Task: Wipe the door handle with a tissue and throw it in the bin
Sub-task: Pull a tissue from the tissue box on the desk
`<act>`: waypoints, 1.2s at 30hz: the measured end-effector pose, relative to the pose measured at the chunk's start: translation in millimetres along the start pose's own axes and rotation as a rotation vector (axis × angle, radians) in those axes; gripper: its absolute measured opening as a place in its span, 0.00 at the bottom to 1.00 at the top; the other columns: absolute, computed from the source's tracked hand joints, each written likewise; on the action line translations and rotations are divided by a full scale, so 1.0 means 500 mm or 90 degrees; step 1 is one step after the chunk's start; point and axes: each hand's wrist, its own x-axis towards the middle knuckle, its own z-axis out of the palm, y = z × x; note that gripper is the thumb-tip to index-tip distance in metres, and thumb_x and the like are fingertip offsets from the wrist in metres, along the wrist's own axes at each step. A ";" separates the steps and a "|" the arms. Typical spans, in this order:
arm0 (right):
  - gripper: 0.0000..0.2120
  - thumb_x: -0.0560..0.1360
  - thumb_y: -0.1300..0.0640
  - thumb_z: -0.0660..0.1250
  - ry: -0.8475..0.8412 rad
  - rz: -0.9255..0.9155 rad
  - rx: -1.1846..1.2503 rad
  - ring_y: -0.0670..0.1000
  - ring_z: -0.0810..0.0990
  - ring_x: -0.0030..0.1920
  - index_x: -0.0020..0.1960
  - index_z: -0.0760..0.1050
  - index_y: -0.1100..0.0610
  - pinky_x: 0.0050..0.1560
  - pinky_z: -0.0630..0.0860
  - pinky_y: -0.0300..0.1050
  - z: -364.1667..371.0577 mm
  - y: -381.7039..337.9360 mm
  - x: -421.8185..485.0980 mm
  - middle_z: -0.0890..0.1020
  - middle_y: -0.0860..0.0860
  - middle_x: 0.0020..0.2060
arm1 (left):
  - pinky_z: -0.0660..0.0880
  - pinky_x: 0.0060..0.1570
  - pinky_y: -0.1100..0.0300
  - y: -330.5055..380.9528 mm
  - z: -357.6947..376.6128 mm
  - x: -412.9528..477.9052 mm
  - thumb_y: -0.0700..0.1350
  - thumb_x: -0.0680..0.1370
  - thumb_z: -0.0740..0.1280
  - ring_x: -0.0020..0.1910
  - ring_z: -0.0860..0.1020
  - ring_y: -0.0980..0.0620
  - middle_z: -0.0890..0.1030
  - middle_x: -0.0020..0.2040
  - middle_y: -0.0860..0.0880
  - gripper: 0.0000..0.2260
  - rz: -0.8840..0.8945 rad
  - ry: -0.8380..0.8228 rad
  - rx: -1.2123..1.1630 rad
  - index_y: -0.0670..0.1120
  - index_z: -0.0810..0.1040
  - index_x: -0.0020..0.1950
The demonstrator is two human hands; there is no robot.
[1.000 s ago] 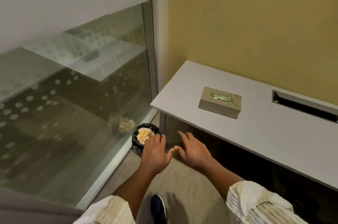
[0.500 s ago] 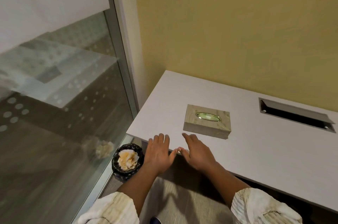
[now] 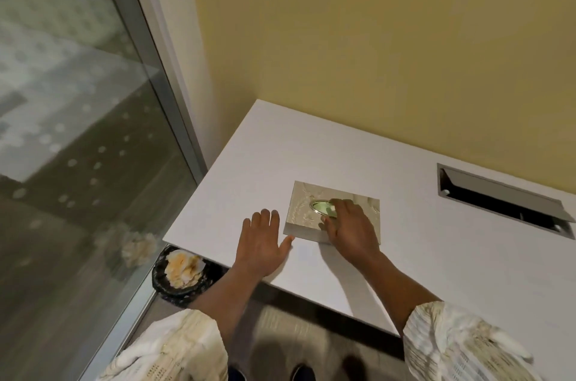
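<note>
The right hand (image 3: 350, 229) lies on top of the tissue box (image 3: 304, 209), fingers curled at the box's oval opening (image 3: 321, 205); whether they pinch a tissue cannot be told, as the fingertips blur there. The left hand (image 3: 261, 243) hovers flat and spread over the worktop (image 3: 249, 162), just left of the box, its thumb near the box's front corner. The box sits near the worktop's front edge, well apart from the cable slot (image 3: 498, 200) at the back right. On the floor below the worktop's left corner stands the bin (image 3: 162, 279), dark and round, with crumpled tissues (image 3: 184, 265) inside. It is just beside the glass wall (image 3: 78, 147), which mirrors the tissues. A yellow wall (image 3: 374, 38) rises behind the worktop. Pale sleeves (image 3: 452, 343) cover both forearms near the bottom edge.
</note>
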 end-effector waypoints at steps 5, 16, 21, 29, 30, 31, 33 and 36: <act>0.03 0.71 0.61 0.69 0.003 -0.093 -0.119 0.61 0.78 0.39 0.45 0.80 0.57 0.34 0.74 0.50 0.014 0.092 0.078 0.80 0.55 0.40 | 0.74 0.51 0.45 0.004 0.073 0.037 0.64 0.82 0.56 0.54 0.77 0.39 0.79 0.59 0.40 0.32 -0.037 0.016 -0.022 0.38 0.76 0.69; 0.08 0.64 0.67 0.68 -0.050 -0.308 -0.213 0.58 0.71 0.32 0.37 0.75 0.54 0.33 0.56 0.46 0.025 0.139 0.145 0.75 0.52 0.33 | 0.70 0.67 0.36 0.026 0.182 0.059 0.64 0.82 0.53 0.72 0.69 0.32 0.68 0.77 0.34 0.35 -0.091 -0.014 -0.043 0.39 0.69 0.78; 0.06 0.67 0.63 0.66 -0.047 -0.409 -0.237 0.57 0.73 0.37 0.41 0.76 0.54 0.36 0.58 0.47 0.025 0.160 0.158 0.77 0.52 0.37 | 0.66 0.72 0.33 0.035 0.204 0.057 0.65 0.84 0.50 0.77 0.65 0.31 0.63 0.81 0.33 0.36 -0.099 0.007 -0.049 0.40 0.65 0.81; 0.05 0.70 0.65 0.66 -0.030 -0.518 -0.260 0.56 0.72 0.38 0.41 0.76 0.56 0.37 0.61 0.48 0.032 0.172 0.178 0.77 0.53 0.38 | 0.66 0.72 0.33 0.035 0.214 0.055 0.64 0.84 0.52 0.77 0.64 0.30 0.63 0.81 0.33 0.35 -0.093 0.038 -0.055 0.39 0.65 0.81; 0.05 0.70 0.65 0.66 -0.031 -0.522 -0.259 0.56 0.72 0.38 0.42 0.76 0.56 0.37 0.59 0.48 0.033 0.173 0.181 0.77 0.53 0.38 | 0.66 0.72 0.33 0.035 0.215 0.055 0.64 0.84 0.53 0.77 0.65 0.30 0.63 0.80 0.33 0.35 -0.092 0.040 -0.054 0.39 0.65 0.81; 0.05 0.71 0.65 0.66 -0.031 -0.525 -0.256 0.56 0.71 0.38 0.42 0.76 0.56 0.38 0.58 0.48 0.035 0.175 0.184 0.77 0.53 0.38 | 0.66 0.72 0.33 0.035 0.215 0.055 0.64 0.84 0.53 0.77 0.65 0.30 0.63 0.80 0.33 0.35 -0.092 0.042 -0.053 0.39 0.65 0.81; 0.05 0.73 0.65 0.66 -0.033 -0.526 -0.238 0.56 0.70 0.38 0.42 0.76 0.57 0.37 0.59 0.48 0.038 0.177 0.191 0.76 0.53 0.39 | 0.66 0.71 0.33 0.034 0.214 0.054 0.63 0.84 0.54 0.77 0.65 0.30 0.64 0.80 0.33 0.34 -0.093 0.046 -0.051 0.39 0.66 0.80; 0.04 0.77 0.61 0.66 -0.039 -0.499 -0.176 0.55 0.71 0.38 0.43 0.76 0.57 0.36 0.66 0.50 0.034 0.181 0.195 0.77 0.53 0.39 | 0.67 0.71 0.33 0.034 0.215 0.053 0.63 0.84 0.57 0.77 0.65 0.30 0.63 0.80 0.33 0.34 -0.094 0.049 -0.051 0.39 0.65 0.80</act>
